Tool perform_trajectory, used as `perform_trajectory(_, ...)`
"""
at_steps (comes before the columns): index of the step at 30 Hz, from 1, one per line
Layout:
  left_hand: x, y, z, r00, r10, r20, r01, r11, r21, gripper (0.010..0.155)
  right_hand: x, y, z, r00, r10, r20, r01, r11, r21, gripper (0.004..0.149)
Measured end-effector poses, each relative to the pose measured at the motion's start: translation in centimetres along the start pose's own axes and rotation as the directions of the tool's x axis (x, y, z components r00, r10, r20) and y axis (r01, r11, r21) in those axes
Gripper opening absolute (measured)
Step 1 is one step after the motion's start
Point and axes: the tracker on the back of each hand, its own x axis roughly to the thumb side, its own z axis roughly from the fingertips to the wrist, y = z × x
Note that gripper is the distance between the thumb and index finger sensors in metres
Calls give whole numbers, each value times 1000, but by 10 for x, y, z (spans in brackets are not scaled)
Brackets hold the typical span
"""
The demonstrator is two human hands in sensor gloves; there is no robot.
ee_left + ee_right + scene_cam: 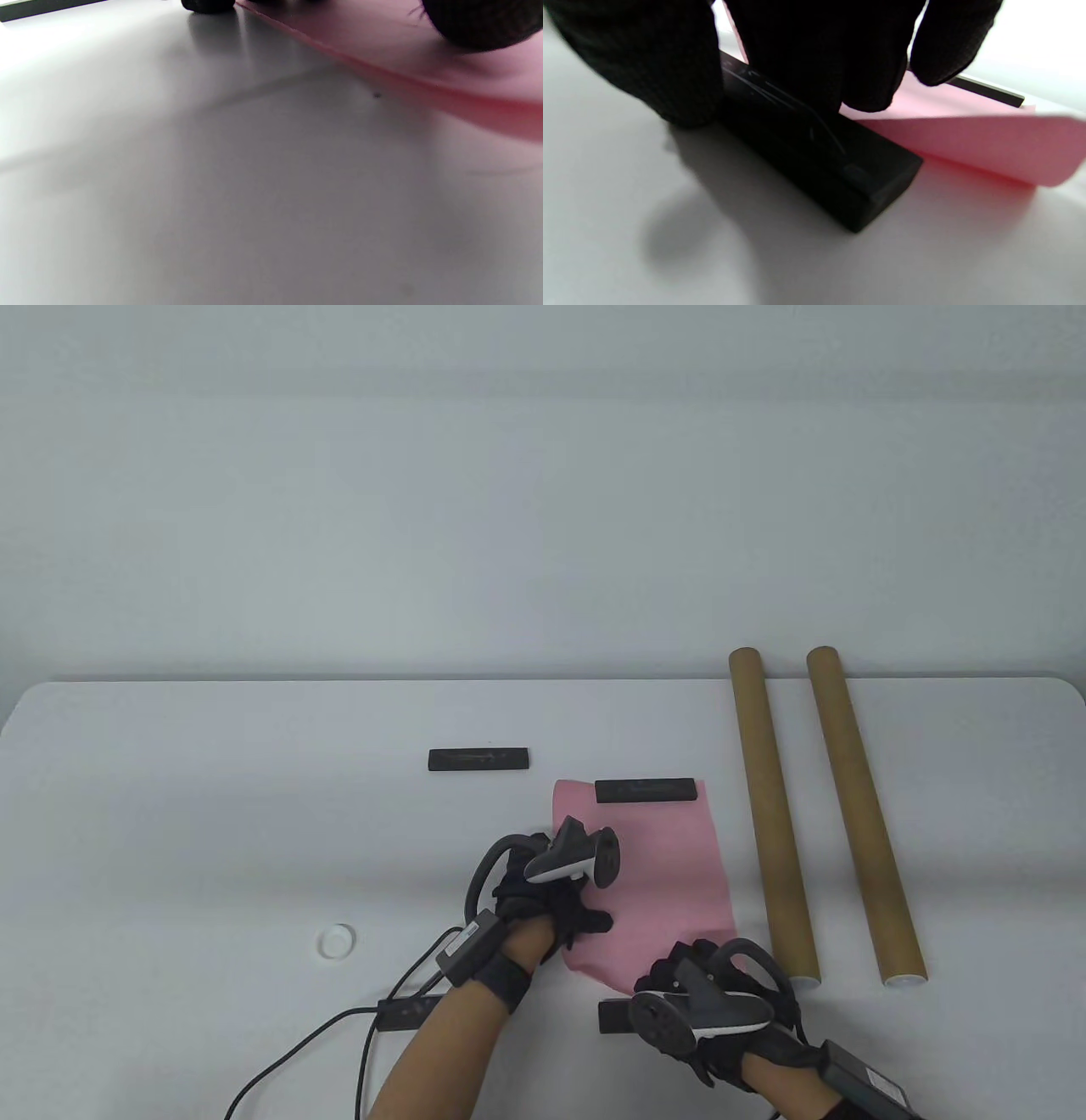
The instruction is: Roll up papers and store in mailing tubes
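Two tubes [774,810] lie unfilled, I see the pink paper [670,882] unrolled under my flat left hand [551,899], while my right hand [704,1001] grips a black bar [814,152].

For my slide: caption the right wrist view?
Right hand grips black bar beside pink paper.

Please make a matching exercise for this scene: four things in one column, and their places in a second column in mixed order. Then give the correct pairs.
Things:
1. pink paper
2. two cardboard tubes
3. white ring
4. black bar at the near edge

Places:
A. under the fingers of the right hand
B. alone on the table, left of the left hand
C. side by side on the right
D. between the two hands, a black bar on its far edge

Pairs: 1-D, 2-C, 3-B, 4-A
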Motion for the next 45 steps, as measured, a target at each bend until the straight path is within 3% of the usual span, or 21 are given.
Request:
perform_trajectory(7,0,0,0,1000,-2,3,2,1000,-4,96,-4,-3,3,1000,-17,-12,17,1000,-9,70)
perform_trajectory(9,0,0,-1,1000,2,5,-2,1000,-1,96,-10,-18,9,999,-12,-36,9,998,-64,74)
perform_trajectory(15,0,0,-1,1000,-5,6,5,1000,-2,96,-45,-93,22,979,-62,-192,23,980,-199,72)
perform_trajectory(20,-1,0,-1,1000,2,9,-2,1000,1,96,-70,-118,-7,960,-5,-281,-39,988,-149,70)
perform_trajectory(24,-1,0,-1,1000,0,9,0,1000,-1,96,-97,-107,-54,913,-11,-408,3,1000,-22,71)
perform_trajectory(26,-2,-2,0,1000,14,12,-14,1000,1,95,-118,-93,-92,880,10,-475,20,998,57,72)
perform_trajectory(32,-2,-2,-1,1000,13,13,-13,1000,-1,95,-146,-56,-159,811,30,-584,77,984,159,74)
perform_trajectory(39,-2,-2,0,1000,17,15,-17,1000,4,95,-162,-22,-201,758,116,-642,7,983,186,79)
perform_trajectory(45,-2,-3,-1,999,35,11,-35,999,-32,95,-170,-17,-213,784,110,-611,1,984,178,62)
